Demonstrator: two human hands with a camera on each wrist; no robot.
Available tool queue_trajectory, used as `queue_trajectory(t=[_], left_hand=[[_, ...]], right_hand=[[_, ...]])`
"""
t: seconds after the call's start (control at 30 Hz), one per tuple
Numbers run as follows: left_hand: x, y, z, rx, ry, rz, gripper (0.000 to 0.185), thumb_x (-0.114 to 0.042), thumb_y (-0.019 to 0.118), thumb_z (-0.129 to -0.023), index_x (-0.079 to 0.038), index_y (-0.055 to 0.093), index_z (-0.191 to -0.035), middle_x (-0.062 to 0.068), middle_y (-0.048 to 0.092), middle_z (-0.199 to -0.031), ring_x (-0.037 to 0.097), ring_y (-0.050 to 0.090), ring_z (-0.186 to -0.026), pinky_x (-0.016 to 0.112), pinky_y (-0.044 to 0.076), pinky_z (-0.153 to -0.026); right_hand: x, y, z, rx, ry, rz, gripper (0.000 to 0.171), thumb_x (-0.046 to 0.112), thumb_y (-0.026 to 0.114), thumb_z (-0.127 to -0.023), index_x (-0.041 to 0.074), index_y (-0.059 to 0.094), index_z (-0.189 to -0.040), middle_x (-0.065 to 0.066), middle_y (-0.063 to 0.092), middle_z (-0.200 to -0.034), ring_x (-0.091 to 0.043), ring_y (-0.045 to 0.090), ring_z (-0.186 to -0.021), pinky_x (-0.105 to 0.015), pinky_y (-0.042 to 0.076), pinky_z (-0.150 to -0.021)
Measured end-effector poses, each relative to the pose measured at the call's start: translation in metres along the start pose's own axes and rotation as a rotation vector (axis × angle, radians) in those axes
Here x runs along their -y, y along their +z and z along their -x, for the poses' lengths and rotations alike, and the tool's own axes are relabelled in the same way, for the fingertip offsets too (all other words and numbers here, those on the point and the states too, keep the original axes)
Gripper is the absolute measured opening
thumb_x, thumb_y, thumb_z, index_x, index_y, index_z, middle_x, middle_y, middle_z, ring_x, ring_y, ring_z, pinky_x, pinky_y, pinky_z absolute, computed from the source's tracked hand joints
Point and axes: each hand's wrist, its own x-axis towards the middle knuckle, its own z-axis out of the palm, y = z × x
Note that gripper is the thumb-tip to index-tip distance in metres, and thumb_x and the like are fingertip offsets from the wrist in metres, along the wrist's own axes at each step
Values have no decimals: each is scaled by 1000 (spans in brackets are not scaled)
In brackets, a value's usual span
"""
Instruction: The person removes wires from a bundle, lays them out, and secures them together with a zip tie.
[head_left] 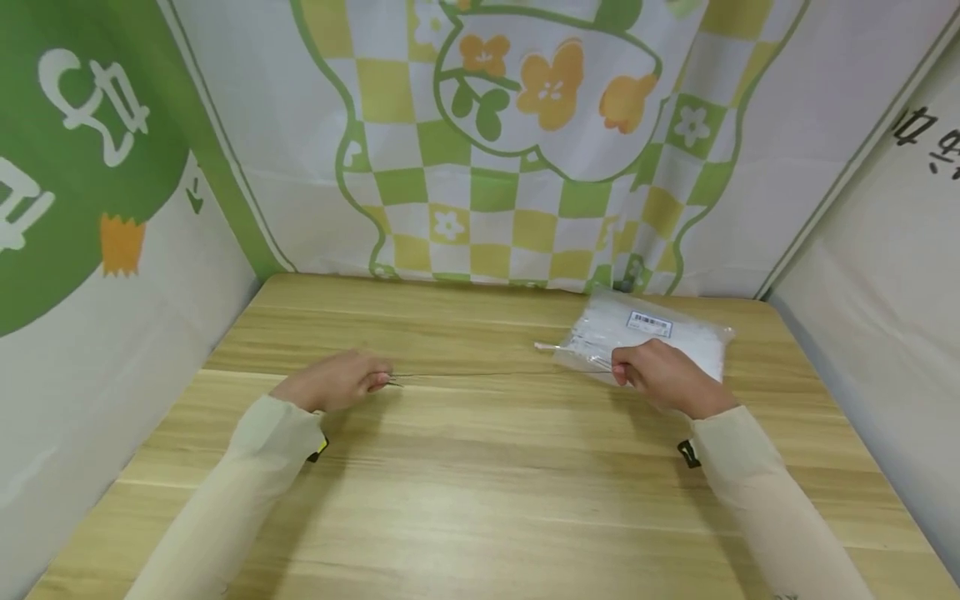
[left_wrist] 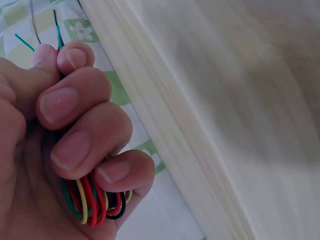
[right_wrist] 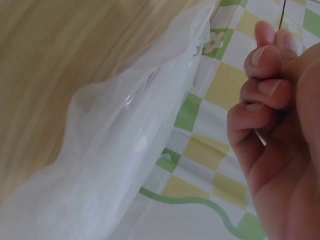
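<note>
My left hand (head_left: 339, 382) holds a small bundle of coiled wires (left_wrist: 91, 206), red, yellow, green and black, under its curled fingers in the left wrist view. Between that thumb and forefinger, loose green and black wire ends (left_wrist: 55, 20) stick out. A thin dark wire (head_left: 498, 373) runs nearly straight and level across to my right hand (head_left: 663, 377). There the thumb and forefinger pinch its far end, while the other fingers curl toward the palm with nothing visible in them. In the head view both hands hover above the wooden table, well apart.
Behind my right hand lies a clear plastic bag (head_left: 600, 321) of white strips with a barcode label, one white end poking out to the left. The wooden table (head_left: 450, 500) backs onto a checked, flowered cloth (head_left: 491, 196). Cloth walls stand on both sides.
</note>
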Motion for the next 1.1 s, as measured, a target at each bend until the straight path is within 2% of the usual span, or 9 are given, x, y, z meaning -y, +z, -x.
queue_trajectory(t=[0.07,0.2,0.4,0.53,0.6,0.67,0.77,0.9,1.1], left_hand=[[1,1,4,-2,0,4,38,-11,54,-110,-15,44,-74,-10,33,-69,2,29,-61,24,34,-64],[4,3,8,-15,3,-17,40,-9,55,-109,-16,41,-72,-10,30,-68,2,28,-62,21,31,-64],[0,0,8,7,-93,-10,37,-14,50,-112,-13,46,-76,-7,36,-68,6,33,-61,27,39,-69],[-5,-1,4,24,-179,2,33,-22,42,-115,-4,63,-96,2,60,-81,16,57,-74,41,51,-82],[-6,0,0,30,-203,15,37,-27,39,-116,-4,64,-104,6,63,-88,20,60,-80,44,51,-83],[-7,2,-5,16,-204,35,36,-32,42,-116,-6,66,-111,4,66,-93,18,62,-82,41,52,-82],[-9,3,-14,2,-163,82,27,-31,52,-113,-9,60,-100,0,55,-79,12,46,-67,32,43,-67],[-9,2,-29,-15,-113,84,16,-23,66,-106,-9,61,-112,0,52,-72,10,41,-61,29,40,-61],[-4,8,-45,83,-133,50,33,-17,66,-105,-18,60,-138,8,76,-113,11,57,-76,35,51,-78]], right_hand=[[-2,1,2,6,0,6,34,-11,53,-97,17,61,-80,7,58,-73,-7,46,-67,-30,42,-66],[-7,5,2,-1,-20,22,34,-12,55,-95,18,60,-80,8,56,-72,-6,46,-67,-29,42,-66],[-6,7,-5,-4,-54,31,36,-13,55,-91,20,57,-77,11,50,-70,-6,43,-66,-28,40,-66],[-3,9,-8,16,-69,5,35,-15,56,-94,15,55,-75,12,40,-68,-4,37,-64,-25,36,-64],[-1,11,-10,26,-88,-17,34,-14,56,-95,12,54,-74,12,36,-67,-2,36,-63,-24,35,-64],[2,13,-13,32,-120,-36,34,-13,57,-97,12,53,-74,13,36,-67,0,35,-63,-22,35,-64],[10,14,-16,30,-174,-81,35,-13,56,-96,13,52,-73,14,37,-67,2,36,-63,-21,36,-64],[19,12,-18,-4,-260,-158,34,-17,56,-92,11,54,-73,13,40,-67,2,37,-64,-20,35,-64],[20,17,-17,-22,-313,-225,33,-23,56,-86,8,55,-73,9,41,-66,3,38,-66,-20,36,-65]])
